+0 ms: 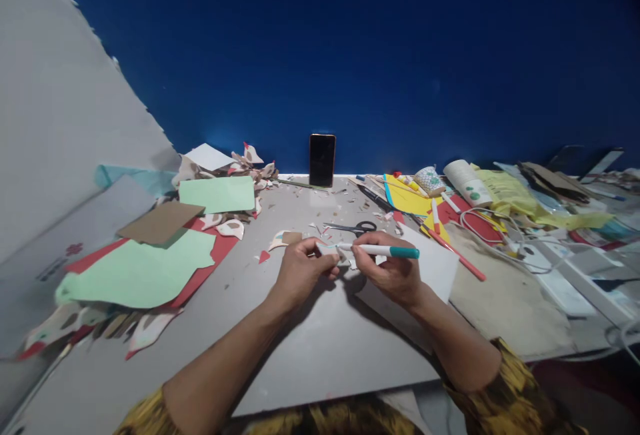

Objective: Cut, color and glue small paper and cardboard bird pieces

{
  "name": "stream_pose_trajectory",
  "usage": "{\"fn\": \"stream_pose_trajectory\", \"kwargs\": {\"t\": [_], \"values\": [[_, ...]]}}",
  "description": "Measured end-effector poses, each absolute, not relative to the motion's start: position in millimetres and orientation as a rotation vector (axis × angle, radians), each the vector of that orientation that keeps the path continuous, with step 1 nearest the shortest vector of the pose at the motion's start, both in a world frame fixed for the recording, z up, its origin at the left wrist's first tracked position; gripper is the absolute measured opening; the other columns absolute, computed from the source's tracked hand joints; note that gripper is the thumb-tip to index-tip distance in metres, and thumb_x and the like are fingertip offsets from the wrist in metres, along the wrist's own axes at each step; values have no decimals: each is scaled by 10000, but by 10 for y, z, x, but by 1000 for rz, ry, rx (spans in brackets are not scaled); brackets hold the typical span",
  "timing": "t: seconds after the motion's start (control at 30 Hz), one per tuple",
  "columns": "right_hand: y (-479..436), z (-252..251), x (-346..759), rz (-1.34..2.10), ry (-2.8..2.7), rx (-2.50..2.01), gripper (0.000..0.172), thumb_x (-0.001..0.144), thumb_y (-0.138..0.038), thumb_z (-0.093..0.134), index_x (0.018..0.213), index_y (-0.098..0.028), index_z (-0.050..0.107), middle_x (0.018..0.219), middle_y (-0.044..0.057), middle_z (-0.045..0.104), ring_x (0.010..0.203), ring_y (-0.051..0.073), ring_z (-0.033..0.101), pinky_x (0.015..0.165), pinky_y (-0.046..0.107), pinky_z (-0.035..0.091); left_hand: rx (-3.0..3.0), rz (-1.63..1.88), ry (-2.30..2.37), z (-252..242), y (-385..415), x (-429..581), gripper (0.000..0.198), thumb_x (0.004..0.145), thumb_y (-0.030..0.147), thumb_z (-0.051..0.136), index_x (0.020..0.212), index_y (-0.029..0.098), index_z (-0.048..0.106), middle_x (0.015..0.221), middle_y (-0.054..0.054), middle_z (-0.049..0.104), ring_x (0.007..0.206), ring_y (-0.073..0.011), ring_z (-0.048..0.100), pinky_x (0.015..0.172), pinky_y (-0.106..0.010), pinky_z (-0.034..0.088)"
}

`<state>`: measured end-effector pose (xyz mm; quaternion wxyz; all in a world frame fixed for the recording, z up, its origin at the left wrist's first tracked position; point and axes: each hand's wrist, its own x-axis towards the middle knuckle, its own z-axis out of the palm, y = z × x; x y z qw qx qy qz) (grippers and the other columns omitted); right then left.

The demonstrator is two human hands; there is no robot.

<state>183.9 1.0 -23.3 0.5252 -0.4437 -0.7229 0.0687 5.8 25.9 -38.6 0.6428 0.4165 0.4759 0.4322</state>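
In the middle of the table, my left hand [299, 270] pinches a small piece of white paper [328, 249] between thumb and fingers. My right hand [393, 278] grips a white marker [383, 250] with a teal end, its tip close to the paper; whether it touches I cannot tell. Just beyond the hands lie black-handled scissors [361, 227]. A cut-out shape with a brown patch [291, 238] lies past my left fingers, near a small red paper triangle [264, 257]. Under my right hand is a white sheet [443, 265].
On the left are green paper [145, 272], brown card [161, 223] and piled cut-outs. A phone [323, 160] stands against the blue wall. To the right are a red marker [465, 260], paper cups [467, 183], yellow paper [407, 195], cloth [505, 295] and a white cable [467, 225].
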Motion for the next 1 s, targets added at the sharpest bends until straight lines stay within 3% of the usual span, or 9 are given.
{"fn": "stream_pose_trajectory", "kwargs": {"t": [0.47, 1.0], "values": [[34, -195, 1858, 158, -1638, -1081, 40, 883, -181, 680, 847, -189, 696, 688, 4, 712, 480, 92, 583, 411, 184, 430, 910, 1003, 1077, -428, 269, 59, 214, 611, 231, 857, 726, 146, 697, 576, -15, 624, 501, -153, 612, 502, -269, 500], [46, -204, 1877, 166, -1662, -1105, 43, 878, -192, 671, 846, -193, 701, 699, 10, 716, 488, 100, 588, 447, 201, 464, 913, 989, 1053, -438, 276, 49, 220, 616, 233, 868, 735, 147, 704, 604, -21, 640, 524, -154, 626, 512, -271, 512]]}}
